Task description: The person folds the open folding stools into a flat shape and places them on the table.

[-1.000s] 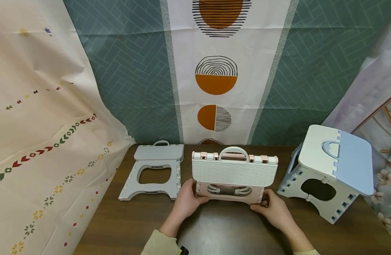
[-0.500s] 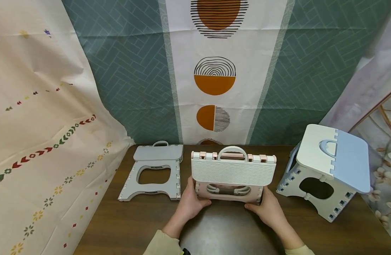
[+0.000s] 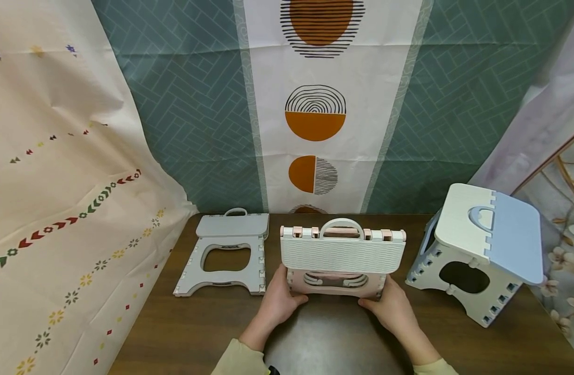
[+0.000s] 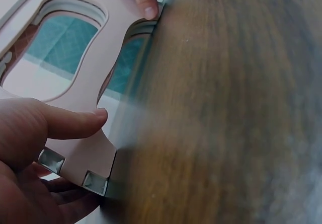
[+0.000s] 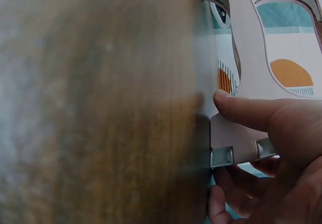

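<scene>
A partly folded stool (image 3: 340, 253), with a pale woven-textured top, pink legs and a loop handle, stands upright at the middle of the table. My left hand (image 3: 278, 302) grips its lower left side, thumb (image 4: 75, 122) on the front of the pink leg panel (image 4: 95, 73) and fingers behind the edge. On the lower right side my right hand (image 3: 393, 306) holds the same panel (image 5: 246, 43) likewise, thumb (image 5: 246, 108) in front and fingers curled behind. The panel's bottom edge is at the tabletop. The back of the stool is hidden in the head view.
On the left a grey folding stool (image 3: 232, 225) lies folded flat on the brown wooden table (image 3: 174, 333). An unfolded cream-and-blue stool (image 3: 493, 229) stands at the right. A patterned curtain (image 3: 202, 104) hangs behind, and a cream cloth (image 3: 71, 234) hangs at the left.
My right thumb has shifted left onto the front of the panel, and the right hand has closed in around the stool's side. The stool itself stays nearly where it was.
</scene>
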Demonstrator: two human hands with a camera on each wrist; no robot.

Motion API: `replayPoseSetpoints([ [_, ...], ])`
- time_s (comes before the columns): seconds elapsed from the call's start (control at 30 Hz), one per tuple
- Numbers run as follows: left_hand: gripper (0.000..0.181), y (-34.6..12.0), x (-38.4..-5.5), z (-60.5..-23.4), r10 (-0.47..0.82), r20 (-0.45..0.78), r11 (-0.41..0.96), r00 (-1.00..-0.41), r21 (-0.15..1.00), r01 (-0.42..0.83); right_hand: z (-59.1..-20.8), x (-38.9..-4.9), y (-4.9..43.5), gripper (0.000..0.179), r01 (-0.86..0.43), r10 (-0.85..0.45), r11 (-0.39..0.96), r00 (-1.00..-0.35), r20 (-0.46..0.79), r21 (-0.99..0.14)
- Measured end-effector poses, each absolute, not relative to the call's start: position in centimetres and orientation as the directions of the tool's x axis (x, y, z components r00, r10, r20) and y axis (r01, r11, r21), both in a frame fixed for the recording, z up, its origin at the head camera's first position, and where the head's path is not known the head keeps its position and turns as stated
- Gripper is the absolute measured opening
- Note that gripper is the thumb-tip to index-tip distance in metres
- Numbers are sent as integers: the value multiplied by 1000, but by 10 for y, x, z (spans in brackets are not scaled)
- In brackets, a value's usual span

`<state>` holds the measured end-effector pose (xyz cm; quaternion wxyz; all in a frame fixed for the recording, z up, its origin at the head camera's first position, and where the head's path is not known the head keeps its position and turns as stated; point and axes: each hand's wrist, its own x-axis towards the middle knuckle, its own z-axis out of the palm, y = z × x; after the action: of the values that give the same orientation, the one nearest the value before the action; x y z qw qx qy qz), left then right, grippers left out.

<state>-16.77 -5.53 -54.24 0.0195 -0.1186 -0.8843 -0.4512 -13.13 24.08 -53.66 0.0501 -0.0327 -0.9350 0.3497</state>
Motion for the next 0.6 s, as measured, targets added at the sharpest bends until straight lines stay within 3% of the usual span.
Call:
replayPoseSetpoints([
  [0.6,92,-56,-169,-543,164,137,613,-977,762,210,-535,-131,237,74,42,97,794,-994,58,-607],
])
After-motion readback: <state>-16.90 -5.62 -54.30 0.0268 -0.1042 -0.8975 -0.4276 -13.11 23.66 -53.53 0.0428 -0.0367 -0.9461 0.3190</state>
